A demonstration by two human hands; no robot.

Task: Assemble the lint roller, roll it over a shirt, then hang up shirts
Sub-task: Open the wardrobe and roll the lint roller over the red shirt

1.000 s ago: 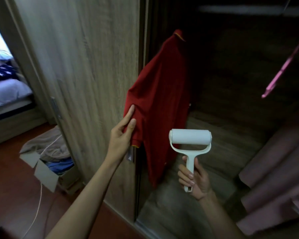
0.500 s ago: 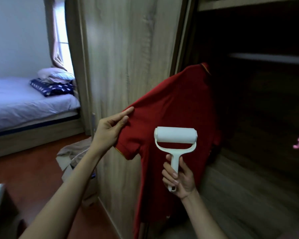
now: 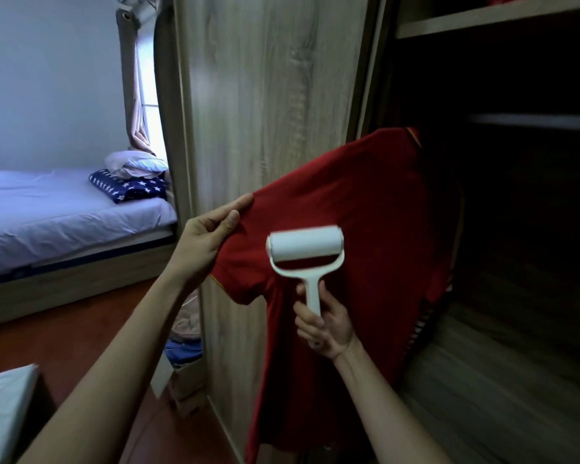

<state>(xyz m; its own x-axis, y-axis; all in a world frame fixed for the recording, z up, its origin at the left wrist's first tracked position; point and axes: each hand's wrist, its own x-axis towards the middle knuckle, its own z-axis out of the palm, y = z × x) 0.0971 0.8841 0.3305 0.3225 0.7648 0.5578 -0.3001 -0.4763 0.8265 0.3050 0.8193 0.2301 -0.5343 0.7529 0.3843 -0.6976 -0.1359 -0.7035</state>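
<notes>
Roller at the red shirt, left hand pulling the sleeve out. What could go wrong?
1. The left hand only pinches the red shirt at its sleeve edge; roller pressure may pull the cloth free or bunch it.
2. What holds the shirt's top is hidden; the sideways pull might drag it off.
3. The right hand grips the lint roller low on its handle, so it may wobble.

Right of the red shirt (image 3: 365,202), the wardrobe's dark interior lies open, bounded above the shirt by a shelf (image 3: 533,121) and below it by the bottom board (image 3: 499,380). Left of the shirt, the wooden wardrobe door (image 3: 265,95) blocks the way. In front of the shirt, the lint roller (image 3: 305,249) and the right hand (image 3: 325,326) fill the middle. The left hand (image 3: 208,239) pinches the shirt's left sleeve. Lower left of the shirt, a box of clothes (image 3: 185,363) sits against the door.
</notes>
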